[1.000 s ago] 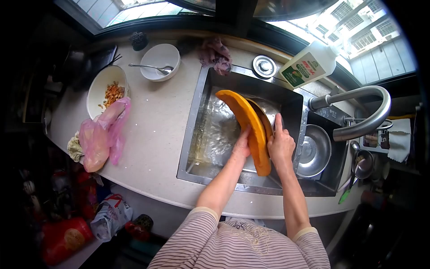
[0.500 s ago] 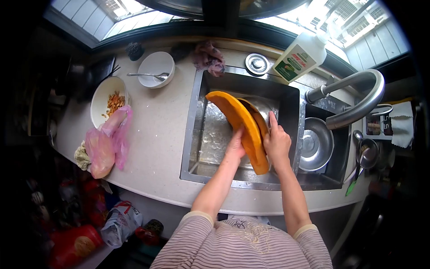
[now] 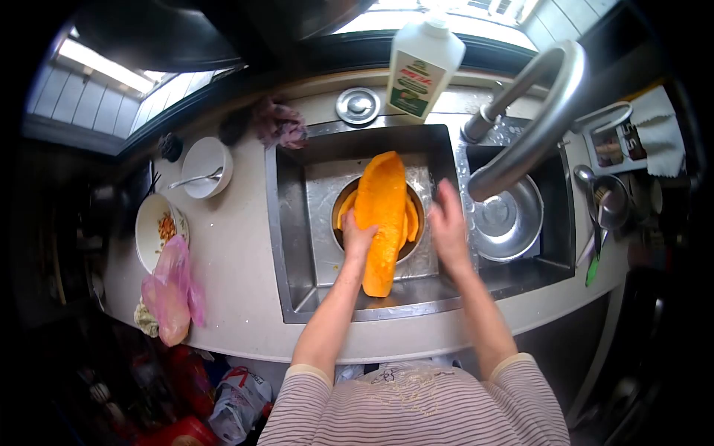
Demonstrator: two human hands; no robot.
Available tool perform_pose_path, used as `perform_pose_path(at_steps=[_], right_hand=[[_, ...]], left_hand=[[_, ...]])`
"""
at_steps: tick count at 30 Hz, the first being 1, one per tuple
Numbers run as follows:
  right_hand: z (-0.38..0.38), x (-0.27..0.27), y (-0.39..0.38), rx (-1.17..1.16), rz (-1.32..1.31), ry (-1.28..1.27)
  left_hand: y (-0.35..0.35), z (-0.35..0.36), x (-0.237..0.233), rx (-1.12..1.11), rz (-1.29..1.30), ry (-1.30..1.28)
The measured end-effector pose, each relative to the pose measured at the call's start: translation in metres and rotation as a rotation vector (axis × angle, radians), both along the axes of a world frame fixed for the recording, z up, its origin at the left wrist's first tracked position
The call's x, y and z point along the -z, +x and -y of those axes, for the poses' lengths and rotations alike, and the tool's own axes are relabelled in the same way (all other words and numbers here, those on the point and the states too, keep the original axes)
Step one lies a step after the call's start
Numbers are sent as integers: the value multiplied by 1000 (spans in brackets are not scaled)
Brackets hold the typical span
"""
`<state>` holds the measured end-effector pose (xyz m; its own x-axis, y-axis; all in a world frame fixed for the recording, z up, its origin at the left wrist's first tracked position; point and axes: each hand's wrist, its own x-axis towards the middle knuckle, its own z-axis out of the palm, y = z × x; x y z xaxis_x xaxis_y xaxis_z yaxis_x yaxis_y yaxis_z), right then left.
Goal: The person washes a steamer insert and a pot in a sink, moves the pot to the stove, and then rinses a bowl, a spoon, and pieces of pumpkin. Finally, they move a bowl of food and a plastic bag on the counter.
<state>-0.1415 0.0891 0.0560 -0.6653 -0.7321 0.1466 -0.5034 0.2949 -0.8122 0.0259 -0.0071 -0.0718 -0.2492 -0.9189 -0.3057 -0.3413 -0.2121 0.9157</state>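
Observation:
A long orange pumpkin piece [image 3: 384, 245] is held in my left hand [image 3: 360, 236], which grips its left edge with the thumb across the flesh. Under it, a round metal pot [image 3: 421, 236] stands in the sink [image 3: 294, 290] with more pumpkin slices [image 3: 410, 220] inside. The large piece hides the middle of the pot. To the right, my right hand [image 3: 448, 227] is off the pumpkin, over the sink's right side. Its fingers are extended and somewhat blurred, and nothing shows in them.
A curved faucet [image 3: 547, 111] arches over the right basin, where a metal bowl [image 3: 513, 223] lies. Behind the sink stand a white bottle [image 3: 420, 70] and a drain strainer [image 3: 358, 105]. Left are a bowl with a spoon [image 3: 207, 168], a bowl of seeds [image 3: 152, 234] and a pink bag [image 3: 172, 297].
My right hand has come off the pumpkin and moved aside. The large piece has turned more upright in view, broad orange face up, and the pot beneath now shows. The view has swung right.

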Motion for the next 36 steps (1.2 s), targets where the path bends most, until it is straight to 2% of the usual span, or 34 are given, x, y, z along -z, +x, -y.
perform_pose_path(at_steps=[1, 2, 5, 7, 9, 11, 12, 15, 16, 17, 19, 20, 22, 23, 25, 26, 27, 28, 29, 30, 31, 33, 36], right_hand=[[9, -36, -23, 54, 29, -101], [19, -71, -44, 155, 10, -160], [54, -68, -144, 250, -108, -92], [70, -78, -170, 202, -143, 12], [72, -97, -170, 232, -155, 96], [86, -68, -191, 259, -351, 108], [86, -72, -194, 240, -278, 178], [96, -67, -213, 258, -289, 202], [99, -65, -213, 272, -263, 107], [101, -65, -217, 210, -182, 150], [100, -76, -216, 164, -120, 389], [102, -63, -225, 227, -93, 354], [105, -44, -235, 295, -49, 318], [102, -34, -231, 331, -5, 207], [99, -16, -222, 397, 66, -23], [81, -37, -188, 404, 102, -168], [68, -30, -164, 422, -130, -227], [49, -46, -123, 350, -11, -183], [38, -22, -88, 245, -46, -298], [23, -8, -54, 9, -10, -154], [19, 15, -39, -253, -376, 45], [33, 34, -4, -331, -362, 290], [51, 62, 11, -465, -577, 701]], left_hand=[[5, -1, 5, 15, 25, 2], [5, 1, -16, 14, -68, 86], [25, 14, -37, 97, 49, 21], [37, 25, -116, -143, 69, 249], [53, 43, -142, -200, -13, 374], [59, 41, -135, -90, 99, 297], [59, 35, -119, -58, 141, 264], [57, 7, -61, 19, 226, 170], [46, -9, -71, 23, 302, 191], [37, -22, -82, 24, 378, 214], [52, -31, -26, 25, 180, 347], [58, -34, -7, 22, 81, 416], [48, -33, -48, 42, -56, 618], [43, -32, -71, 54, -124, 719], [45, -30, -88, 52, -240, 783], [47, -29, -95, 50, -303, 816], [50, -27, -104, 35, -274, 791], [57, -25, -114, 18, -241, 767], [64, -23, -123, 0, -205, 743], [71, -23, -132, -7, -122, 689], [76, -23, -142, -17, -38, 631], [86, -21, -151, -32, 72, 533], [108, -22, -154, -65, 92, 483]])
